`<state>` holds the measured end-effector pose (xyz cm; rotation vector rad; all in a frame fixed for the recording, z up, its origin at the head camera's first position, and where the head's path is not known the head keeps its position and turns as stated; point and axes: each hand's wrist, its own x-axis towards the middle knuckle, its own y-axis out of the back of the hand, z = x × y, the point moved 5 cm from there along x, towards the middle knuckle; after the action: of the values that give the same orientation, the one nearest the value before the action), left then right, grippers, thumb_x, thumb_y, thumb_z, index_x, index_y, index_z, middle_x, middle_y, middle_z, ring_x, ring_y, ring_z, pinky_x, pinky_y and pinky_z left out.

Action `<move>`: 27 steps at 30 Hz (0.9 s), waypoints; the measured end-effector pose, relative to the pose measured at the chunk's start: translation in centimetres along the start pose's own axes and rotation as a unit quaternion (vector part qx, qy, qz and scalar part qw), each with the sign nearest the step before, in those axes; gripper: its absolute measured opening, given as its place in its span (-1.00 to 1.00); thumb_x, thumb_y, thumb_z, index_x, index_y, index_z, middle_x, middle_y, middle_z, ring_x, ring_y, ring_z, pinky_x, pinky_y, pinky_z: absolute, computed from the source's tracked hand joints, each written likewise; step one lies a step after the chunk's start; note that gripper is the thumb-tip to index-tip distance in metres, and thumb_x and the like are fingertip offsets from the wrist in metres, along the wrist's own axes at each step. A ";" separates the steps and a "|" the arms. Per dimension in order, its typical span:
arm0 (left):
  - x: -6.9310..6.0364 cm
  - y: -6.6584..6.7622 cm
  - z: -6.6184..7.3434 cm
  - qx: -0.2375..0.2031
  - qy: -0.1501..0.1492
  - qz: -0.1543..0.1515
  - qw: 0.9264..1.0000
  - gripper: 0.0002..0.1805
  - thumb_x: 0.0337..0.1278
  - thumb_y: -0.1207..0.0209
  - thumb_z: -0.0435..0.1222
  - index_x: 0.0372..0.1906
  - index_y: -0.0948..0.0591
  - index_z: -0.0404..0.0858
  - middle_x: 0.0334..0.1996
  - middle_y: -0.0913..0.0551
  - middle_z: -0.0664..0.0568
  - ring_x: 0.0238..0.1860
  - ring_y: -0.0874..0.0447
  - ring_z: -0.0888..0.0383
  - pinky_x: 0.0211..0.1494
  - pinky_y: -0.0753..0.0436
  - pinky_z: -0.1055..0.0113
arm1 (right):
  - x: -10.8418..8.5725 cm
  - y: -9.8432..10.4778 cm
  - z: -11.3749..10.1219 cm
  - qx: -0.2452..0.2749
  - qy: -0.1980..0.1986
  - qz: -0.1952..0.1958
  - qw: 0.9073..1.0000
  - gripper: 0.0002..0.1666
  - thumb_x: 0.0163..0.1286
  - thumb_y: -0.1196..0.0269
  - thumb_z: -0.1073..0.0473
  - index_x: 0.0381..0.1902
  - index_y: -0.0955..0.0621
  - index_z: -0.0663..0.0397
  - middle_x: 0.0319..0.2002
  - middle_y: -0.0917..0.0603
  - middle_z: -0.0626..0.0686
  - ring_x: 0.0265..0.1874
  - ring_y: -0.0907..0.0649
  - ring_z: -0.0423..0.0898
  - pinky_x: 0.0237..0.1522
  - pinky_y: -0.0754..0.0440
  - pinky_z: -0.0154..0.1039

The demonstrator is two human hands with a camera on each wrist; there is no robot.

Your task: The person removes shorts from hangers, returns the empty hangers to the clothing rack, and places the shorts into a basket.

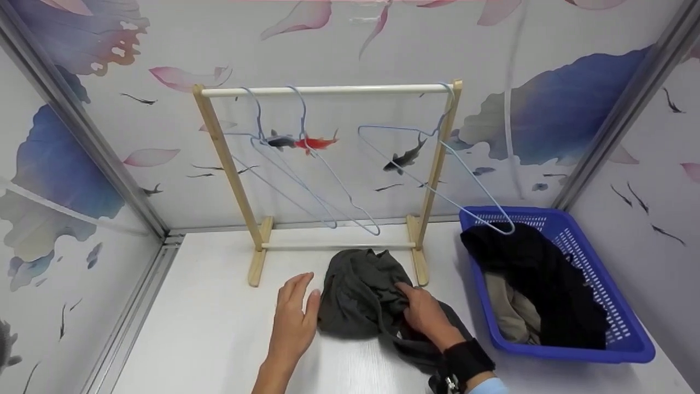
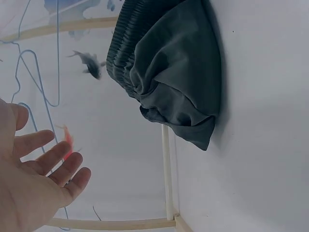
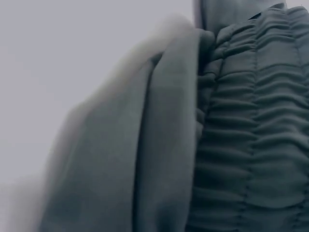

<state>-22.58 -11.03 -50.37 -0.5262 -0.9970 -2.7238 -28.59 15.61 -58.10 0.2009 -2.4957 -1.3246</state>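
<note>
A crumpled dark grey garment (image 1: 355, 295) with a gathered elastic waistband (image 3: 275, 125) lies on the white table. My right hand (image 1: 429, 313) grips its right part, with some fingertips hidden in the folds. In the right wrist view the cloth fills much of the picture and the hand does not show. My left hand (image 1: 295, 317) is just left of the garment, apart from it, with fingers loosely extended and holding nothing. The left wrist view shows that hand (image 2: 43, 179) with its palm visible and the garment (image 2: 178, 72) beyond it.
Behind the garment stands a wooden rack with a white rail (image 1: 355, 90). Two blue wire hangers (image 1: 303, 117) hang at its left and another hanger (image 1: 399, 127) at its right end. A blue basket (image 1: 579, 354) at the right holds black clothing (image 1: 547, 284) and beige cloth (image 1: 511, 309).
</note>
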 end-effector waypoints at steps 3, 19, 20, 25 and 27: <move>-0.1 -0.1 0.0 -0.003 0.002 -0.003 1.000 -0.59 0.56 -0.08 -0.23 0.31 -0.56 -0.37 0.25 -0.55 -0.18 0.31 -0.46 -0.15 0.35 -0.48 -0.12 | 0.0 0.5 0.2 0.045 -0.017 0.000 0.999 -0.26 0.00 -0.13 0.60 0.24 -0.60 0.29 -0.09 -0.73 0.41 -0.11 -0.72 0.34 -0.05 -0.67 0.18; -1.0 -1.7 0.6 -0.018 -0.001 -0.023 1.000 -0.56 0.61 -0.01 -0.15 0.32 -0.56 -0.33 0.26 -0.55 -0.14 0.34 -0.47 -0.14 0.36 -0.49 -0.13 | -1.0 3.8 1.0 0.210 -0.115 0.026 0.971 -0.54 0.35 -0.14 0.46 0.19 -0.67 0.22 0.19 -0.66 0.33 0.25 -0.58 0.35 0.33 -0.47 0.22; -1.0 -1.8 0.7 -0.020 -0.001 -0.024 1.000 -0.56 0.61 -0.01 -0.14 0.32 -0.56 -0.33 0.26 -0.55 -0.14 0.34 -0.46 -0.14 0.36 -0.49 -0.13 | -1.0 4.0 1.0 0.216 -0.119 0.027 0.969 -0.53 0.35 -0.14 0.46 0.19 -0.67 0.22 0.20 -0.66 0.33 0.26 -0.58 0.34 0.34 -0.46 0.21; -1.1 -2.1 1.0 -0.031 0.002 -0.029 0.999 -0.55 0.62 0.00 -0.13 0.33 -0.56 -0.32 0.27 -0.54 -0.13 0.36 -0.45 -0.15 0.36 -0.48 -0.14 | -1.5 5.3 1.0 0.243 -0.135 0.032 0.960 -0.49 0.36 -0.11 0.47 0.25 -0.64 0.23 0.26 -0.62 0.32 0.33 -0.53 0.33 0.40 -0.41 0.20; -1.2 -2.3 1.2 -0.034 0.003 -0.032 0.999 -0.55 0.63 0.01 -0.12 0.33 -0.55 -0.32 0.27 -0.54 -0.13 0.35 -0.45 -0.15 0.36 -0.48 -0.14 | -1.7 5.9 0.9 0.252 -0.134 0.037 0.958 -0.47 0.36 -0.09 0.49 0.26 -0.63 0.24 0.27 -0.61 0.32 0.35 -0.51 0.33 0.41 -0.39 0.20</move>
<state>-21.86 -8.43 -51.36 -0.5067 -0.9375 -2.8229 -27.17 20.11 -54.10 0.0375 -3.0004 -0.6991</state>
